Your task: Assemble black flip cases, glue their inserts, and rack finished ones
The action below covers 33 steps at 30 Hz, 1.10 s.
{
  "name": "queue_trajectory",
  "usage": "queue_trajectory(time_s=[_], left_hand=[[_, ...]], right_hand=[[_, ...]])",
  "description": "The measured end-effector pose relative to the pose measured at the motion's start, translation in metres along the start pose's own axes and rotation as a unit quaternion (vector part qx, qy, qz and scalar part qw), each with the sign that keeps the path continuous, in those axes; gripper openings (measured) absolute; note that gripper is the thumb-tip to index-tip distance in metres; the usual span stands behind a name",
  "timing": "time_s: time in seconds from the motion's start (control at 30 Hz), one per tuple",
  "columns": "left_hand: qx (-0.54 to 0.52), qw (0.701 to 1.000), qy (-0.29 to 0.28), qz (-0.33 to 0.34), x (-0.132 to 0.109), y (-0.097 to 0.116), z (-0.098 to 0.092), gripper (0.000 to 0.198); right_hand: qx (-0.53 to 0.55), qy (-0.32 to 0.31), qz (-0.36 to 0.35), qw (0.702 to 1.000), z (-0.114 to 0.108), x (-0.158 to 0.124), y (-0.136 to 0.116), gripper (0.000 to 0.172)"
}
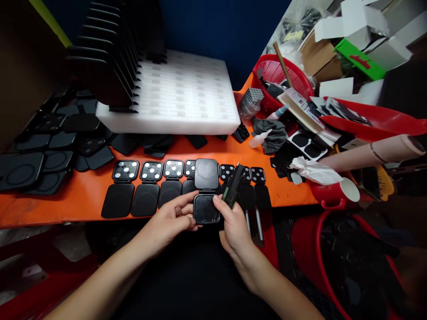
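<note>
A small hinged black square case (pixel 206 211) is unfolded between my hands, its smooth grey upper half (pixel 206 174) tilted up beyond the hinge. My left hand (pixel 174 215) is closed on its left edge, fingers and thumb pinching the lower half. With the thumb on its right edge, my right hand (pixel 235 226) grips the same half and also clasps a dark elongated tool (pixel 233 184) with a greenish patch; its exact kind is unclear. Behind, similar unfolded cases (pixel 145 201) lie in a row, their far halves showing white round dots (pixel 152 170).
On the orange table (pixel 80 198) stands a white foam block (pixel 187 93) holding upright black plates (pixel 100 66). Loose black squares (pixel 23 169) pile up at left. At right are a red basket (pixel 298 66), a small squeeze bottle (pixel 260 139), a mug (pixel 330 194) and a red bucket (pixel 318 240).
</note>
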<state>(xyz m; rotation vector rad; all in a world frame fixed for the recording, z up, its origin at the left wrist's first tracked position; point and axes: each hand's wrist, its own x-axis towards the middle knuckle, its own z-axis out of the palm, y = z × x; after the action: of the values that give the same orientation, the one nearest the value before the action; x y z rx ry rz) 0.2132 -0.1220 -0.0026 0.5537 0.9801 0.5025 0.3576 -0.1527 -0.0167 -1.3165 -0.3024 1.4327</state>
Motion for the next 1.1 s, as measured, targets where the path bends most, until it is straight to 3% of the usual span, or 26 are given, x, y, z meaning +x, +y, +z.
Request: queue_trajectory(time_s=[0.27, 0.53, 0.67, 0.8, 1.1], left_hand=[[0.029, 0.998, 0.042, 0.039, 0.006, -0.006, 0.002, 0.057], [0.02, 0.986, 0.145, 0.082, 0.017, -0.002, -0.003, 0.074], [0.033, 0.987, 0.133, 0.081, 0.022, -0.001, 0.0, 0.075], [0.032, 0.99, 0.11, 0.08, 0.025, -0.003, 0.006, 0.075], [0.043, 0.986, 0.135, 0.085, 0.017, 0.004, 0.022, 0.075]], right_hand=[[-0.03, -0.027, -0.042, 0.998, -0.002, -0.002, 0.004, 0.018], [0.029, -0.047, -0.006, 0.998, -0.024, 0.002, -0.013, 0.023], [-0.009, -0.063, -0.02, 0.998, -0.036, 0.001, -0.015, 0.02], [-0.032, -0.058, -0.053, 0.996, -0.046, -0.001, -0.009, 0.028], [-0.035, -0.079, -0.08, 0.993, -0.053, -0.002, -0.011, 0.029]])
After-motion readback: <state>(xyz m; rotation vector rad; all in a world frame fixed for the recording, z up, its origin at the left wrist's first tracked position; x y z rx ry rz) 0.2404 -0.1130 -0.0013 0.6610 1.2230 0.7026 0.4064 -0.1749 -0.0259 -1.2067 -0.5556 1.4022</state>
